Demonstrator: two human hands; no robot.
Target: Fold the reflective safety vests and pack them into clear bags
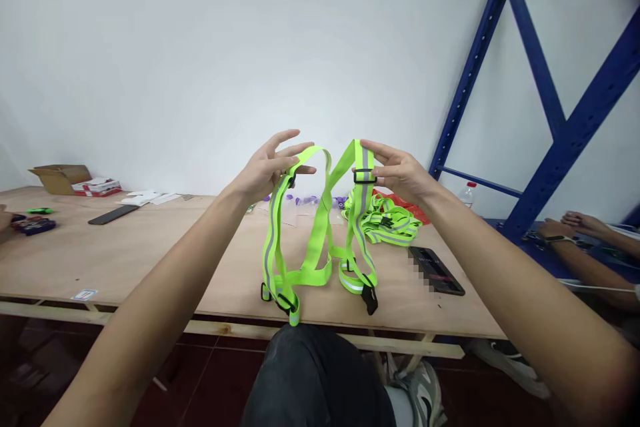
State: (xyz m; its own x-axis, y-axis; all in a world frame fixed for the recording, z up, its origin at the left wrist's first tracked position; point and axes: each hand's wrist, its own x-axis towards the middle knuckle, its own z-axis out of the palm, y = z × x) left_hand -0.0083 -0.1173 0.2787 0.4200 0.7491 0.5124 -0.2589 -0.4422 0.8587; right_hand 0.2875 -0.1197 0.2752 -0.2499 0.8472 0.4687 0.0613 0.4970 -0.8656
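A neon-yellow reflective vest (316, 255) made of straps, with grey stripes and black buckles, hangs between my two hands above the wooden table. My left hand (273, 163) pinches its left shoulder strap beside a black slider, with some fingers stretched out. The right shoulder strap is held by my right hand (397, 170), near another black slider (365, 176). The lower straps hang down to the table, and a black buckle (369, 299) dangles at the right near its front edge.
More neon straps (393, 223) lie piled behind my right hand, near a phone (436, 271). A dark flat object (113, 214), papers (145, 197) and a cardboard box (61, 179) are at the left. Blue shelving (560, 140) and another person's hands (557, 230) are at the right.
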